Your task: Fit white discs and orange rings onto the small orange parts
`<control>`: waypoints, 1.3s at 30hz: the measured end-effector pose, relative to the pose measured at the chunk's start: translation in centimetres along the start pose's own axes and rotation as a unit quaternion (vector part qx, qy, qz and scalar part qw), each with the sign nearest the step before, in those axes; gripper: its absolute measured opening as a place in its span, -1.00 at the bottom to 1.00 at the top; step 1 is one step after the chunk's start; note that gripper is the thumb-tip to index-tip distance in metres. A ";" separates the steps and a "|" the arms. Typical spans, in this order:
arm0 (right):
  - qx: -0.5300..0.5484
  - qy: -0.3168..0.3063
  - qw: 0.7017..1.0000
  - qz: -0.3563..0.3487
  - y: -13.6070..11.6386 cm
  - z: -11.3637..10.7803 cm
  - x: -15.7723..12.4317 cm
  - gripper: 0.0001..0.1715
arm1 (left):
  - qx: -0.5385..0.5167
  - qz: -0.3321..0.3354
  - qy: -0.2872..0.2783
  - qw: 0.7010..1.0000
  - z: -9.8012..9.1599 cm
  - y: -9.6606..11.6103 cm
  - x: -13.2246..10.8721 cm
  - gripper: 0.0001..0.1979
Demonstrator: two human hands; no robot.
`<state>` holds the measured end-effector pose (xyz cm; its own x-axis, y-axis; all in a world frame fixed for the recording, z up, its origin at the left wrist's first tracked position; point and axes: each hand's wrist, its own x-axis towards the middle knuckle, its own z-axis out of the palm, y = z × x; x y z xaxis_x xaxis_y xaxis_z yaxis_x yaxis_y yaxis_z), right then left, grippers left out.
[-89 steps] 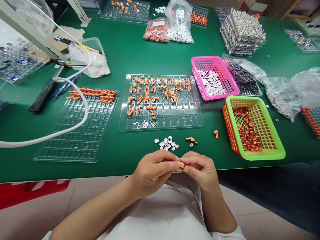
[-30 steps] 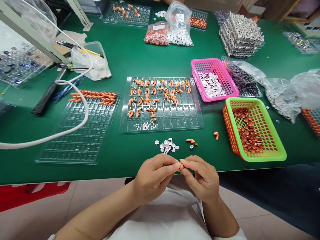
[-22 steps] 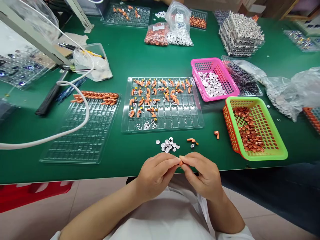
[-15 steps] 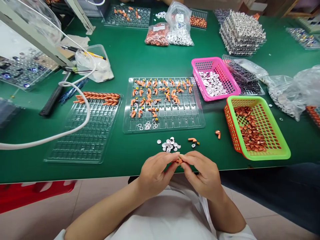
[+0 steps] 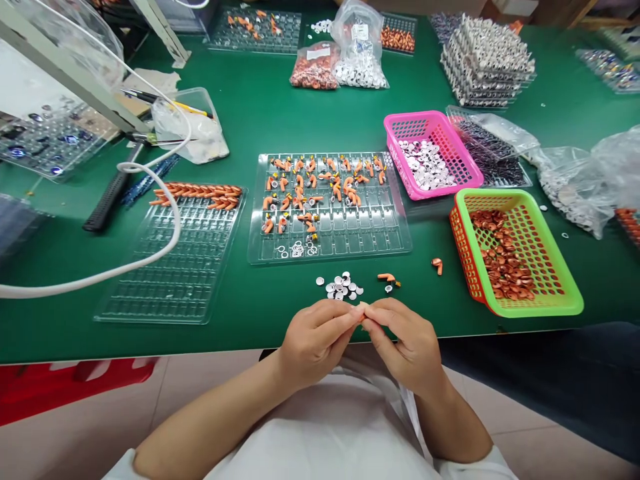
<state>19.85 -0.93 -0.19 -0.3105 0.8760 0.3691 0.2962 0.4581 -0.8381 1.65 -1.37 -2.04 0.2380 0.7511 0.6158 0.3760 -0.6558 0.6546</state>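
Observation:
My left hand (image 5: 316, 343) and my right hand (image 5: 406, 343) meet at the fingertips just over the table's front edge. Both pinch a small orange part (image 5: 361, 317), mostly hidden by the fingers. Just beyond them lies a loose pile of white discs (image 5: 342, 287). To its right are an orange piece with a dark and yellow end (image 5: 387, 277) and a copper-coloured piece (image 5: 437, 265). Farther back, a clear tray (image 5: 365, 230) holds several orange pieces in its upper cells and white rings near its front edge.
A pink basket (image 5: 434, 121) holds white discs; a green basket (image 5: 560, 293) at right holds copper parts. At left lie another clear tray (image 5: 165, 280), a white cable (image 5: 150, 260) and a hammer (image 5: 107, 203). Bags (image 5: 314, 67) and stacked trays (image 5: 487, 63) stand at the back.
The fingertips have closed further over the orange part, which now shows less. The view has shifted slightly; the things on the table lie as before.

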 end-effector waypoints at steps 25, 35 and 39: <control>0.059 -0.095 0.988 0.103 0.8 -0.8 0.0 -0.81 | 0.009 -0.003 -0.009 1.000 0.1 0.1 0.2 -0.73; 0.026 -0.023 0.999 0.039 0.6 0.3 -0.3 -0.77 | 0.004 -0.002 -0.017 1.000 0.0 0.0 -0.3 -0.69; 0.016 -0.005 1.000 0.019 0.6 0.4 -0.4 -0.76 | 0.008 -0.011 -0.006 1.000 -0.1 0.4 -0.3 -0.71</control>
<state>19.82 -1.12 -0.96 -0.3079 0.8914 0.3325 0.2796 0.4188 -0.8639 1.68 -1.83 -1.89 0.2396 0.7666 0.5958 0.3959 -0.6375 0.6610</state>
